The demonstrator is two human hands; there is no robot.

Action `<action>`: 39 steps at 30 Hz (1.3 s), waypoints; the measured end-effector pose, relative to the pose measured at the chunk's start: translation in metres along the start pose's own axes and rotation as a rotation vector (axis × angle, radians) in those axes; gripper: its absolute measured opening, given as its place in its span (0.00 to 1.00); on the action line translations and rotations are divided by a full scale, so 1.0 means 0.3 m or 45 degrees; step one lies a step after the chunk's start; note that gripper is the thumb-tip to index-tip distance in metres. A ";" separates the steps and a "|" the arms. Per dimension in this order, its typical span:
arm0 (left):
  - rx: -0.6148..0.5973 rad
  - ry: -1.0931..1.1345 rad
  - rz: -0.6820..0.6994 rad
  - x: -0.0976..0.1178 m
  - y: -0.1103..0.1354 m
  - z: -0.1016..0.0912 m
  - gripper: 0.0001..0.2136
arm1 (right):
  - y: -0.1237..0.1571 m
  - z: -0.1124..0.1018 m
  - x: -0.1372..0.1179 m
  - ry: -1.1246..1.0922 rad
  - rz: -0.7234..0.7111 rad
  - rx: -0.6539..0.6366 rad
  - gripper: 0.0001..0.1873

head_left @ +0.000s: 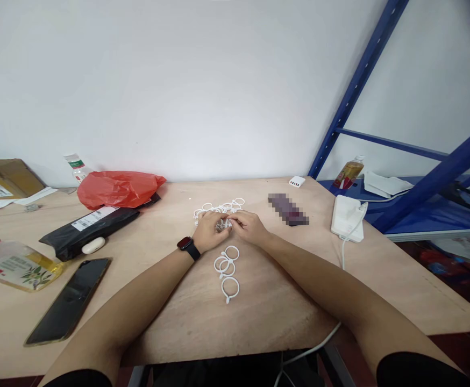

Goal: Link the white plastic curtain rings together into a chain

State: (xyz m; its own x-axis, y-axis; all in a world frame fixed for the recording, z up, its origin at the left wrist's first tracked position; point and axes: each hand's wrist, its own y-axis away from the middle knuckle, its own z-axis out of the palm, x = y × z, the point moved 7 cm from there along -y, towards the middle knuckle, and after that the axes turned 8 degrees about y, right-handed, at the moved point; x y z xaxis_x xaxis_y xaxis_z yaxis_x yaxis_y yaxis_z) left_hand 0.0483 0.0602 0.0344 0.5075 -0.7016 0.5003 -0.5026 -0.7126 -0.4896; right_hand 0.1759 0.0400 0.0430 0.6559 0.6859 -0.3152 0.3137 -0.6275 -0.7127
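My left hand point(208, 231), with a black watch at the wrist, and my right hand point(250, 228) meet over the middle of the table. Both have their fingers closed at the tips on a small white plastic curtain ring point(229, 222), mostly hidden by the fingers. Just beyond them lies a pile of similar white rings point(219, 207), partly covered by my left hand. On my side of the hands, several loose white rings point(230, 289) lie in a short column, some overlapping, each with a small tab.
To the left are a phone point(69, 301), an oil bottle point(15, 263), a black parcel point(93, 228), a white oval case point(93, 245) and a red plastic bag point(118, 188). A pixelated dark object point(288, 209), a white power strip point(342, 215) with its cable, and a blue rack point(351, 86) stand right.
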 end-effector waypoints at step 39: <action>0.048 -0.100 0.084 -0.051 -0.002 -0.037 0.06 | 0.011 0.041 0.039 -0.046 0.168 -0.073 0.13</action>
State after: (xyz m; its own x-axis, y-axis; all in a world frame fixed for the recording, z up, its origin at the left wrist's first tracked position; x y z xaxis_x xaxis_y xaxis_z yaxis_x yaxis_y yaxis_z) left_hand 0.0330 0.0713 0.0351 0.5279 -0.7442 0.4091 -0.5109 -0.6631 -0.5470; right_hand 0.1762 0.0503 0.0293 0.6691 0.6082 -0.4270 0.2656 -0.7323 -0.6270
